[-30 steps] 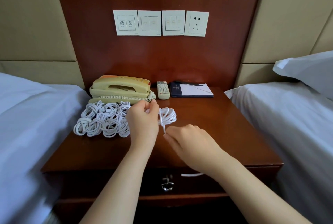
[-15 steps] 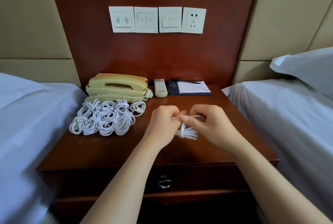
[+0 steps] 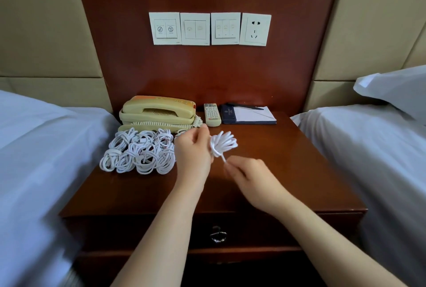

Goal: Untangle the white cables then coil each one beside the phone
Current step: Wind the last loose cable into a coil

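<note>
White cable bundle (image 3: 223,146) hangs in the air over the middle of the nightstand (image 3: 288,166), nearer its back edge. It is just right of the finished coils (image 3: 140,153) heaped at the left edge in front of the phone (image 3: 159,111). Left hand (image 3: 192,151) grips the bundle's cinched waist; right hand (image 3: 250,178) pinches the loose tail, though its fingertips are blurred. If that tail slips, I judge the wrap would slacken and the loops spring apart. Long axis runs diagonally — loops fan toward the back right corner, tail points at the front edge.
</note>
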